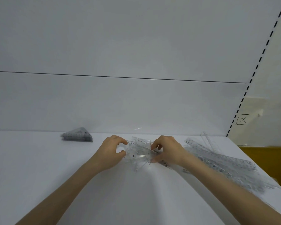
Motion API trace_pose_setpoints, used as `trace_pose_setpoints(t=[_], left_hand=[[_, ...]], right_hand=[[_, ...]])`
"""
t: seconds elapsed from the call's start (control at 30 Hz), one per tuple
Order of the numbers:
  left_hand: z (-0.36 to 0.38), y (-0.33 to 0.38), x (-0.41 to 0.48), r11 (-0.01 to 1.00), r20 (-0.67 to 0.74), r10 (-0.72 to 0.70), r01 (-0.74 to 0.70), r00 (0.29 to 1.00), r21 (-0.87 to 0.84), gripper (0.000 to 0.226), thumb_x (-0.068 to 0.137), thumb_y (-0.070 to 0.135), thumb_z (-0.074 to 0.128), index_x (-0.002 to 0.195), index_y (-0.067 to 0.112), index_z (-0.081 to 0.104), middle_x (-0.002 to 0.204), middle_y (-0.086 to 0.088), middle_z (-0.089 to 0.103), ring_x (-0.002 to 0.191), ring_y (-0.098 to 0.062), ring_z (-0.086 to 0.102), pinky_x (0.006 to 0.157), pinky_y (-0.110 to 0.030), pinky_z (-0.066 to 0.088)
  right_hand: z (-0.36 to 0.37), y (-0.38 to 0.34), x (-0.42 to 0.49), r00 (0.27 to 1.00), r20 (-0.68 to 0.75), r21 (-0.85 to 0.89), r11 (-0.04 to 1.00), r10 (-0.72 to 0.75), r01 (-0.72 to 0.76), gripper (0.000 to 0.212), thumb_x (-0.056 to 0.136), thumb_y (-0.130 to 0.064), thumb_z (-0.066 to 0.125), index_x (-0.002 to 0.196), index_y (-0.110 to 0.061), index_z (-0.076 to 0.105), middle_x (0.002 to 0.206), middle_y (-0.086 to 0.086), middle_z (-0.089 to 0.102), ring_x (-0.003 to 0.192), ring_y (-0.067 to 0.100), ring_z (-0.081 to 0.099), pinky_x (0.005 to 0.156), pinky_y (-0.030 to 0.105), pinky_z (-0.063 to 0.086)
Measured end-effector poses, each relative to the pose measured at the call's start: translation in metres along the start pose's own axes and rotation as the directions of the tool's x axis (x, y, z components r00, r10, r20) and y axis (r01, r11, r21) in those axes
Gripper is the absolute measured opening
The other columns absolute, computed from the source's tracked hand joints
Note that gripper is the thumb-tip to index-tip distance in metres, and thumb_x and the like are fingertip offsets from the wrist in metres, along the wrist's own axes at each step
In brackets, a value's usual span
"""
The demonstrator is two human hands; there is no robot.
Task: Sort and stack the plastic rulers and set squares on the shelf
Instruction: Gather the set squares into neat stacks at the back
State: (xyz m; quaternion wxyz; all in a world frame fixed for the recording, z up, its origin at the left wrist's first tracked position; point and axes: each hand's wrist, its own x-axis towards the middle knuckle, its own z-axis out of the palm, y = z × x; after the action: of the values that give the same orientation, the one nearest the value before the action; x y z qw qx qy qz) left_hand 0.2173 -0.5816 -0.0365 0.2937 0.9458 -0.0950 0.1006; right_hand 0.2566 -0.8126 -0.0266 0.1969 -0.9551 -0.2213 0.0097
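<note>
My left hand (111, 153) and right hand (168, 151) each pinch an end of a clump of clear rulers (139, 151) mid-shelf (136, 200). The set-square stack (78, 135) sits far left, and the loose rulers (221, 159) sprawl right.

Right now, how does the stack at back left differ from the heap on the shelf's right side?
The set-square stack is triangular and squared up; the ruler heap is long strips lying at mixed angles. The stack is compact; the heap sprawls to the right edge of the shelf. Both are clear plastic with printed scales.
</note>
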Motion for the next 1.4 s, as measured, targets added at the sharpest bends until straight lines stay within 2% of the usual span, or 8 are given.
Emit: trace_pose_setpoints(t=[0.23,0.43,0.63,0.8,0.9,1.07,1.3,1.4], left_hand=[[0.008,0.002,0.002,0.999,0.072,0.032,-0.03,0.997,-0.021,0.038,0.081,0.035,0.072,0.114,0.017,0.064,0.109,0.007,0.057,0.088,-0.005,0.053,0.067,-0.009,0.037],[0.013,0.014,0.004,0.998,0.148,0.044,-0.037,0.988,-0.047,0.062,0.069,0.031,0.083,0.125,0.019,0.058,0.108,0.005,0.054,0.082,-0.006,0.052,0.065,-0.008,0.038],[0.007,0.011,0.002,0.996,0.147,0.023,-0.011,0.989,-0.083,0.066,0.071,0.021,0.08,0.131,0.021,0.051,0.104,0.009,0.051,0.08,-0.003,0.048,0.063,-0.006,0.037],[0.002,0.01,-0.003,0.988,0.152,0.02,0.004,0.988,-0.154,0.051,0.072,0.02,0.079,0.117,0.031,0.058,0.102,0.008,0.055,0.082,-0.005,0.05,0.067,-0.01,0.039],[-0.009,0.015,-0.008,0.902,0.167,-0.007,0.078,0.986,-0.425,0.037,0.066,0.021,0.073,0.099,0.036,0.067,0.102,0.009,0.066,0.092,-0.003,0.059,0.077,-0.017,0.046],[-0.028,0.04,-0.017,0.531,0.347,0.114,0.238,0.931,-0.813,0.034,0.089,0.027,0.065,0.122,0.023,0.06,0.106,-0.017,0.069,0.091,-0.033,0.067,0.072,-0.036,0.055],[-0.032,0.032,-0.01,0.469,0.247,-0.009,0.222,0.969,-0.855,0.03,0.1,0.033,0.038,0.114,0.024,0.063,0.097,-0.021,0.066,0.061,-0.019,0.055,0.05,-0.024,0.041],[-0.033,0.015,-0.007,0.443,0.228,-0.137,0.265,0.964,-0.856,0.028,0.101,0.032,0.041,0.108,0.02,0.066,0.094,-0.018,0.067,0.054,-0.013,0.048,0.046,-0.022,0.036]], right_hand=[[-0.001,0.0,0.001,0.998,0.035,0.077,0.996,0.045,-0.047,0.025,0.067,-0.02,0.084,0.081,-0.021,0.063,0.081,-0.013,0.057,0.089,0.016,0.06,0.079,0.033,0.051],[0.001,-0.002,-0.001,1.0,0.014,0.041,0.999,0.021,-0.022,0.035,0.068,-0.022,0.082,0.098,-0.023,0.064,0.079,-0.015,0.052,0.08,0.01,0.053,0.068,0.027,0.043],[-0.01,0.003,-0.003,1.0,0.009,0.134,0.991,-0.001,0.0,0.038,0.06,-0.025,0.09,0.069,-0.031,0.054,0.073,-0.008,0.059,0.068,0.008,0.053,0.068,0.025,0.047],[-0.022,0.004,-0.012,0.999,-0.016,0.299,0.954,-0.03,0.033,0.02,0.072,-0.004,0.079,0.066,-0.011,0.061,0.056,0.005,0.065,0.051,0.021,0.061,0.053,0.028,0.048],[-0.031,-0.001,-0.017,0.996,-0.016,0.433,0.897,-0.089,0.087,0.012,0.079,-0.003,0.075,0.07,-0.005,0.067,0.06,0.012,0.067,0.054,0.026,0.065,0.053,0.025,0.051],[-0.047,-0.023,-0.011,0.977,0.028,0.509,0.844,-0.213,0.169,0.009,0.081,-0.007,0.074,0.075,-0.004,0.068,0.066,0.012,0.068,0.05,0.016,0.06,0.049,0.023,0.042],[-0.035,-0.017,0.005,0.99,-0.135,0.383,0.92,-0.036,0.085,0.036,0.07,-0.029,0.085,0.099,-0.019,0.067,0.085,-0.002,0.07,0.073,0.003,0.061,0.07,0.018,0.045],[-0.015,0.005,0.0,0.999,-0.009,0.182,0.982,0.046,-0.043,0.05,0.066,-0.044,0.084,0.107,-0.022,0.067,0.094,-0.007,0.065,0.085,0.006,0.06,0.077,0.023,0.048]])
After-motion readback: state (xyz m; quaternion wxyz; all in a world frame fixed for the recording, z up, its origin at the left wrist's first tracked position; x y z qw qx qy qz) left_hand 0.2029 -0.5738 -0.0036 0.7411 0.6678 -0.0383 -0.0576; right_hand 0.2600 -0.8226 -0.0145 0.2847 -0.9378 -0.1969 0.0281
